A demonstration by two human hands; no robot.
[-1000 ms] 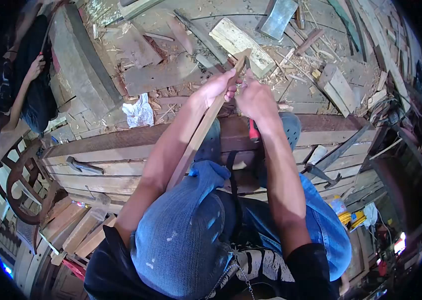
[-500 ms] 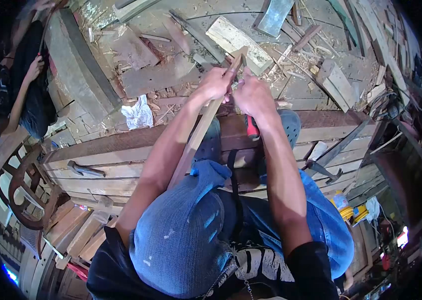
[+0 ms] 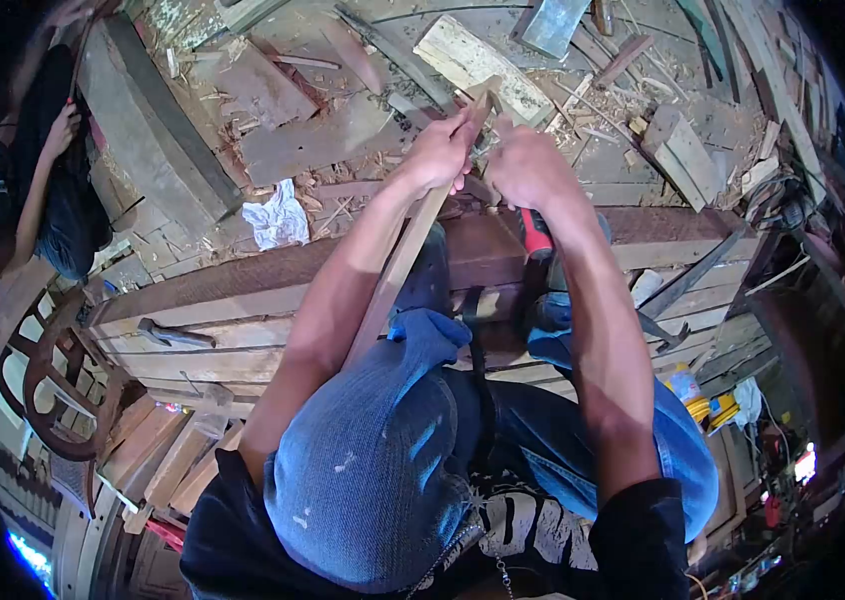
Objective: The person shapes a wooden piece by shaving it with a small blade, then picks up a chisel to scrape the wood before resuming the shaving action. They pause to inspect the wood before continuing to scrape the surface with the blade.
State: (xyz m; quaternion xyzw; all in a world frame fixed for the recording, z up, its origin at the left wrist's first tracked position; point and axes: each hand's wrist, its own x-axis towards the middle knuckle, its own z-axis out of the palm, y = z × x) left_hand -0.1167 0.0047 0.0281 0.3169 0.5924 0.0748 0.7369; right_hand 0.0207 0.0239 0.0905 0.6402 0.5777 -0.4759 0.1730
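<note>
My left hand (image 3: 438, 153) is wrapped round a long wooden strip (image 3: 395, 285) near its far end. The strip slants down toward my lap, its near end by my denim-covered knee (image 3: 363, 470). Just right of the strip's far end, my right hand (image 3: 531, 168) is closed on a tool with a red and black handle (image 3: 537, 238). The handle sticks out below my palm. Its working end is hidden by my fingers, so its kind does not show. Under the strip's tip lies a pale wooden block (image 3: 483, 65).
A thick timber beam (image 3: 223, 265) crosses in front of me. Boards, offcuts and shavings litter the floor beyond, with a white cloth (image 3: 277, 215). Clamp-like metal tools (image 3: 175, 336) rest along the beam's near side. Another person's hand (image 3: 65, 130) is at far left.
My right hand and the red-handled tool have shifted right, a little away from the strip. My left hand stays on the strip, nearly in place.
</note>
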